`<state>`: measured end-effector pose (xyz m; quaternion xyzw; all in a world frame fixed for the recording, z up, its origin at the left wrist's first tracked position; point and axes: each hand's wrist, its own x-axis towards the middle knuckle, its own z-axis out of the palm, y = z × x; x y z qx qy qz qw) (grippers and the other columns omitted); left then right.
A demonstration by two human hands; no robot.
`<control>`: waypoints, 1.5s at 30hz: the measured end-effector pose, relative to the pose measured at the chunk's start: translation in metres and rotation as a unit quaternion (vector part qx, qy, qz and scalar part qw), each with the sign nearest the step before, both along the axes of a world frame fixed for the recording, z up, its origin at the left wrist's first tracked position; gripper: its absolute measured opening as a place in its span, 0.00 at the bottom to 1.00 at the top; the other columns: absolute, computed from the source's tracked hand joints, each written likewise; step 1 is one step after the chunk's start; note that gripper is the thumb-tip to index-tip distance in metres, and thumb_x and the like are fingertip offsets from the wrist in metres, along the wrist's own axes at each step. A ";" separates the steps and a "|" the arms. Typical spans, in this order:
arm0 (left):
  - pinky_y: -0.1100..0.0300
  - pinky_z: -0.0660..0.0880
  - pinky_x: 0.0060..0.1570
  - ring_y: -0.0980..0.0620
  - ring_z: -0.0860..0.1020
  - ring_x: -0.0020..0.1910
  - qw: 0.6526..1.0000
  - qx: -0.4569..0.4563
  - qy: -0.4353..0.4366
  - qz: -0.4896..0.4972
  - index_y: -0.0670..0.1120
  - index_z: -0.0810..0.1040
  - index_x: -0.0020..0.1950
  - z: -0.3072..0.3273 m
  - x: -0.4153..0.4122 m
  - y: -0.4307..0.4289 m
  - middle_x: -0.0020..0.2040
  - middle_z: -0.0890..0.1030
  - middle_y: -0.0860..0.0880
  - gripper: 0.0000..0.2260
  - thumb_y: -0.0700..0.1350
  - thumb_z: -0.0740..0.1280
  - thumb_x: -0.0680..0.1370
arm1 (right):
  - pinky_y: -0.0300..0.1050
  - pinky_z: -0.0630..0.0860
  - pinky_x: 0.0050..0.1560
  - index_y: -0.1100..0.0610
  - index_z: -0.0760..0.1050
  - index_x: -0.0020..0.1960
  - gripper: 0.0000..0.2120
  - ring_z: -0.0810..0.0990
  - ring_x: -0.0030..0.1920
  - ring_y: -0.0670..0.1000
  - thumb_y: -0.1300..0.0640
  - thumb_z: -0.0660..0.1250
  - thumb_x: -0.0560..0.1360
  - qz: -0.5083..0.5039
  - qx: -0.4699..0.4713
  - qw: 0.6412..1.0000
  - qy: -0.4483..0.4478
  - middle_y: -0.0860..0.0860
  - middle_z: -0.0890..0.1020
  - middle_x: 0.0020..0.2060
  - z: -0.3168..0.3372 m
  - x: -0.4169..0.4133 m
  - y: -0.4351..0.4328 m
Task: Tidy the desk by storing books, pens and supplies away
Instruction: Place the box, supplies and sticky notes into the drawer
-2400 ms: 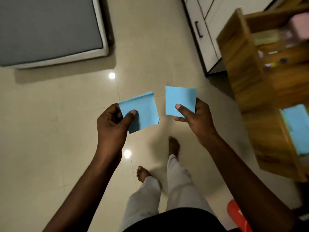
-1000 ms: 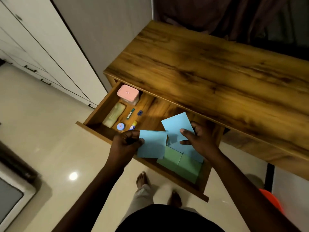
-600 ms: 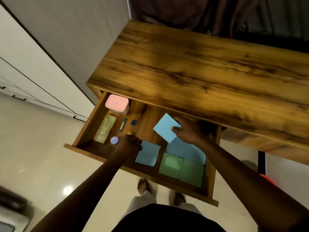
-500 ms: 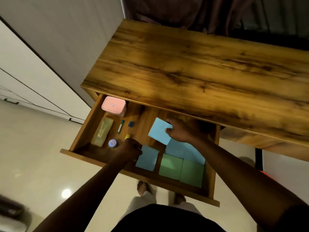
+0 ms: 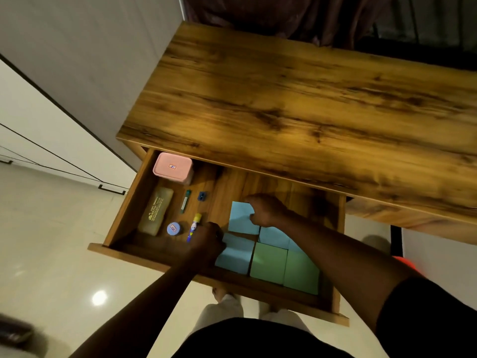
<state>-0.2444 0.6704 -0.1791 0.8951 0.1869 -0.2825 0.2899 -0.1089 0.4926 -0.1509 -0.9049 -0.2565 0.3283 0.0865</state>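
The wooden desk (image 5: pixel 296 99) has its drawer (image 5: pixel 134 254) pulled out below me. My left hand (image 5: pixel 206 240) grips the left edge of a blue note pad (image 5: pixel 236 255) lying flat at the drawer's front. My right hand (image 5: pixel 265 210) rests with curled fingers on a second blue note pad (image 5: pixel 240 218), flat on the drawer floor just behind it. A third blue pad (image 5: pixel 275 237) and two green pads (image 5: pixel 268 259) (image 5: pixel 300 273) lie to the right, partly under my right forearm.
The drawer's left part holds a pink box (image 5: pixel 173 166), a yellowish pencil case (image 5: pixel 156 210), a green pen (image 5: pixel 185 200), a blue sharpener (image 5: pixel 202 195), a round blue tin (image 5: pixel 174 228) and a glue stick (image 5: pixel 194 227). White cabinets (image 5: pixel 38 140) stand left; an orange object (image 5: pixel 410 264) lies right.
I turned from the floor to the desk. Both hands carried the blue pads down into the drawer, and the pads now lie flat side by side.
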 end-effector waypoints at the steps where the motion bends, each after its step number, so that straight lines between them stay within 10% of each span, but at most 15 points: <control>1: 0.62 0.73 0.46 0.54 0.77 0.51 1.000 0.008 -0.001 -0.001 0.49 0.81 0.58 0.000 0.000 -0.002 0.54 0.79 0.52 0.13 0.50 0.75 0.75 | 0.54 0.77 0.61 0.51 0.73 0.71 0.28 0.79 0.62 0.59 0.54 0.74 0.72 0.020 -0.006 0.999 -0.038 0.53 0.79 0.64 -0.001 -0.003 -0.001; 21: 0.62 0.68 0.43 0.56 0.72 0.46 0.994 0.053 -0.027 -0.087 0.49 0.76 0.58 -0.010 -0.004 -0.008 0.55 0.80 0.49 0.19 0.55 0.76 0.73 | 0.55 0.74 0.63 0.51 0.74 0.66 0.27 0.80 0.60 0.58 0.50 0.76 0.69 0.067 -0.045 0.981 -0.178 0.52 0.79 0.62 -0.012 -0.026 -0.005; 28: 0.61 0.74 0.32 0.57 0.78 0.36 0.991 0.045 -0.071 -0.104 0.53 0.75 0.59 0.037 -0.020 0.004 0.38 0.79 0.53 0.14 0.58 0.70 0.77 | 0.52 0.77 0.59 0.49 0.72 0.69 0.23 0.77 0.64 0.54 0.46 0.70 0.76 -0.057 0.089 0.983 -0.149 0.49 0.76 0.66 0.019 -0.050 -0.032; 36: 0.55 0.81 0.48 0.58 0.82 0.48 0.950 -0.061 -0.194 -0.237 0.52 0.82 0.52 0.061 -0.075 0.031 0.49 0.83 0.55 0.19 0.64 0.60 0.81 | 0.43 0.77 0.59 0.42 0.73 0.65 0.21 0.76 0.64 0.42 0.34 0.62 0.77 -0.082 0.170 0.981 -0.050 0.39 0.77 0.63 0.034 -0.152 -0.058; 45: 0.60 0.80 0.52 0.62 0.80 0.52 0.949 -0.073 -0.149 -0.267 0.59 0.81 0.56 0.059 -0.084 0.052 0.53 0.83 0.61 0.12 0.59 0.73 0.74 | 0.33 0.69 0.45 0.41 0.74 0.61 0.14 0.73 0.48 0.36 0.37 0.62 0.79 -0.019 0.166 0.986 0.000 0.38 0.78 0.54 0.037 -0.192 -0.054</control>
